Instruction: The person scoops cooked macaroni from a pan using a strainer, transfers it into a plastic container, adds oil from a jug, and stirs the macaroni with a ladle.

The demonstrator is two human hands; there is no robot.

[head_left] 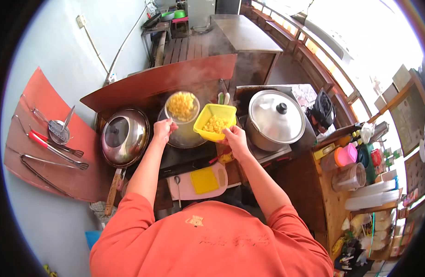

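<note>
My left hand (pixel 162 131) is closed on the near rim of a round, see-through bowl (pixel 194 121), which holds small yellow food pieces (pixel 181 105). To its right, my right hand (pixel 235 142) grips the near right corner of a yellow square plastic container (pixel 226 113). More of the same pieces lie inside that container; I cannot tell what food they are. Both vessels are tilted and held close together over a wide round pan (pixel 178 139) on the stove. Steam rises around them, and the bowl hides much of the pan.
A lidded wok (pixel 125 138) stands left, its wooden handle toward me. At right sits a big lidded pot (pixel 276 121). A pink cutting board (pixel 187 187) with a spoon (pixel 177 184) lies nearer. Tongs (pixel 51 161) and skimmers rest on the red left panel; a red guard (pixel 161 81) stands behind.
</note>
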